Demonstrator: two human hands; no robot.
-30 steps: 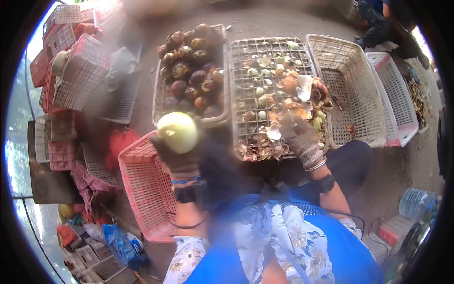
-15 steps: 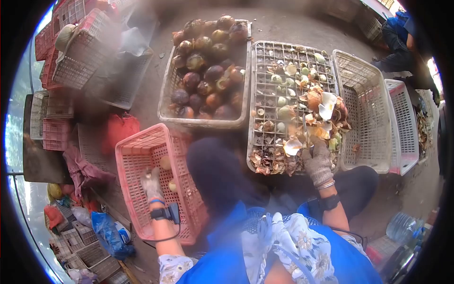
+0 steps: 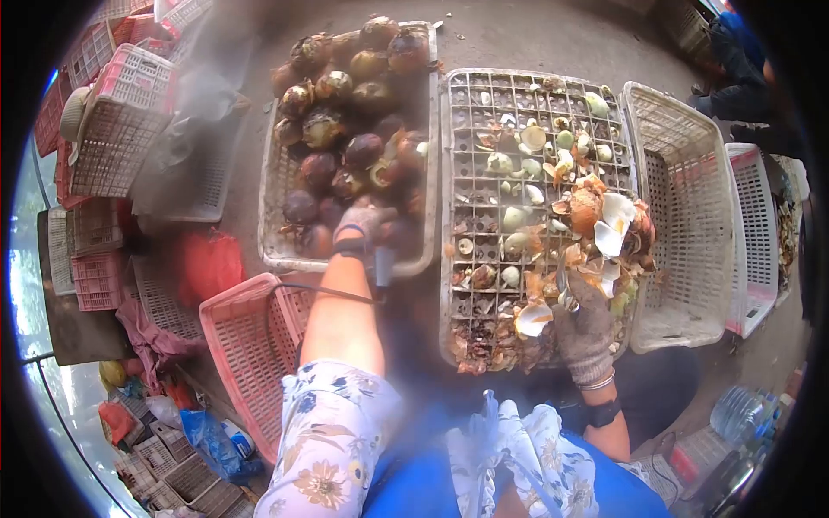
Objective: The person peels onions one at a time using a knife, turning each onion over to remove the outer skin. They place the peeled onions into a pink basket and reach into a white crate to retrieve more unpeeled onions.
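Observation:
My left hand (image 3: 366,221), in a glove, reaches down into the pale crate (image 3: 269,233) of brown and dark-red onions (image 3: 323,128). It lies against onions near the crate's front end; blur hides its fingertips. My right hand (image 3: 585,332), in a dirty knit glove, is closed around a small knife, whose metal blade (image 3: 567,298) points up and away from me. This hand rests over the near right part of an upturned grid-bottomed crate (image 3: 485,95). Onion skins (image 3: 534,318) and cut ends lie scattered over that grid, beside the blade.
A pink crate (image 3: 237,324) stands at my left, partly behind my left arm. Beyond the grid sits a pale crate (image 3: 682,207), with a white crate (image 3: 753,233) further right. Stacked crates (image 3: 125,121) rise at far left. A person's dark-clothed leg (image 3: 734,73) shows at upper right.
My left hand has left the pink crate and moved up and right into the crate of onions. My right hand stays at the grid with the knife, its blade now tilted lower.

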